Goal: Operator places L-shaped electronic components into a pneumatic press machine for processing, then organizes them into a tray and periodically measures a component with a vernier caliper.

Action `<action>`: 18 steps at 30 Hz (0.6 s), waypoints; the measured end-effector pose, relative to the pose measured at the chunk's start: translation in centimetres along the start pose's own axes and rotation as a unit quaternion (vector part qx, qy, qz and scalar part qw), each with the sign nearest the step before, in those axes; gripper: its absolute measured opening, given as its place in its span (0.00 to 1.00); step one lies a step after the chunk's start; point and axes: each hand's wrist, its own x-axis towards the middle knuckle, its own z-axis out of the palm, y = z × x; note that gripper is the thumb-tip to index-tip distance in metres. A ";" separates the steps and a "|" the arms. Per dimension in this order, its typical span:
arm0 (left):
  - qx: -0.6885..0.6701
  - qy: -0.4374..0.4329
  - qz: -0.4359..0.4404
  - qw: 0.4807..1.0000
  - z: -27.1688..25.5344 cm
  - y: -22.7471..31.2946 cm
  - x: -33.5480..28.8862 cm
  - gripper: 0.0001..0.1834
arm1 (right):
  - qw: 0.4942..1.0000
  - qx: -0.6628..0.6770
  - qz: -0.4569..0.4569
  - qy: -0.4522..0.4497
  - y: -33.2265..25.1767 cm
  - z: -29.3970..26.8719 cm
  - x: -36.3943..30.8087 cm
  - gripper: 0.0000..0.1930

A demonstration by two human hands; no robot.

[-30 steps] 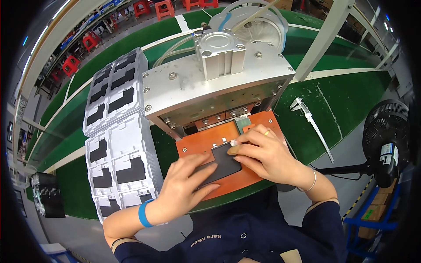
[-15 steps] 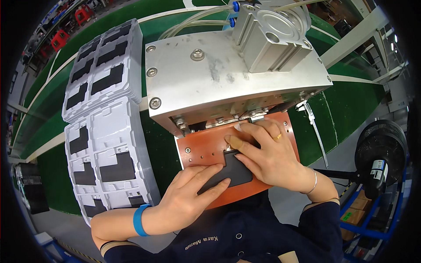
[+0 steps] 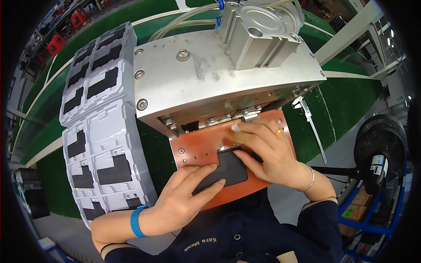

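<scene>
A flat black L-shaped piece (image 3: 232,168) lies on the orange base plate (image 3: 206,147) of a metal press. My left hand (image 3: 180,193) grips its left end, with fingertips at the inner corner and along the near edge. Small metallic tabs (image 3: 222,147) show at the piece's far edge. Over its right part is my right hand (image 3: 267,149), with the thumb on the far edge and the other fingers apart from it, pointing toward the press opening. The index finger, wearing a tan finger cot, is smeared by motion. A white cover sits on another fingertip.
The silver press (image 3: 210,74), topped by a cylinder with air hoses, stands just beyond my hands. At left, stacked white trays (image 3: 112,125) hold black L-shaped pieces. A caliper (image 3: 311,125) lies on the green table at right, near a black fan (image 3: 379,149).
My right index finger has lifted away from the tabs, while the thumb stays by the piece. The left hand keeps its grip. The whole view has shifted slightly.
</scene>
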 end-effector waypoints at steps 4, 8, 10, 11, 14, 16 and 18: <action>0.003 -0.003 -0.007 1.000 0.0 0.1 0.1 0.22 | 0.999 0.043 -0.024 0.002 0.5 -0.3 -1.1 0.13; 0.000 0.001 0.002 1.000 0.0 0.1 0.1 0.23 | 0.999 -0.007 -0.041 -0.029 -0.1 -0.6 -0.8 0.12; -0.006 0.003 0.019 1.000 0.1 -0.1 0.1 0.26 | 0.997 -0.046 -0.048 -0.040 -0.5 -0.8 -0.4 0.13; -0.004 0.004 0.020 1.000 0.1 -0.1 0.2 0.26 | 0.996 -0.063 -0.044 -0.042 -0.7 -0.9 -0.2 0.13; 0.004 0.005 0.022 1.000 0.1 0.0 0.1 0.26 | 0.998 -0.055 -0.014 -0.012 -0.2 -0.5 -0.2 0.12; 0.012 0.006 0.020 1.000 0.0 0.2 0.2 0.26 | 0.999 -0.039 0.000 0.026 0.0 -0.5 -0.5 0.12; 0.015 0.005 0.017 1.000 0.0 0.2 0.1 0.26 | 0.998 -0.031 0.001 0.060 0.2 -1.0 -1.3 0.12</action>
